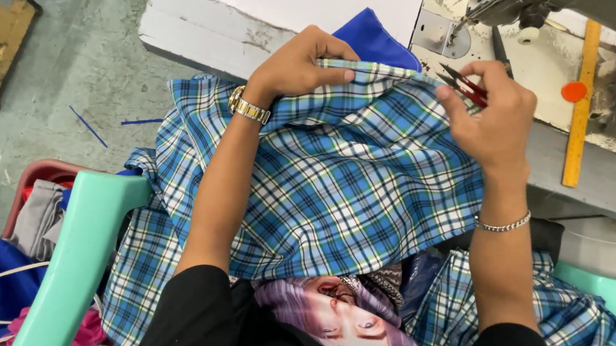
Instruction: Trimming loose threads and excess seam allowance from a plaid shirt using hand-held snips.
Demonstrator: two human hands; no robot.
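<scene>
Sewing table (209, 30) behind; left hand (298, 66) pinches one plaid cloth (350, 191); right hand (492, 114) holds one snips (465, 84) (red-handled).

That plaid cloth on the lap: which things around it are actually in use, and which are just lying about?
In use:
- blue plaid cloth, gripped at its edge by the left hand
- red-handled thread snips, in the right hand

Lying about:
- yellow ruler
- orange disc
- basket of fabric
- sewing machine
</scene>
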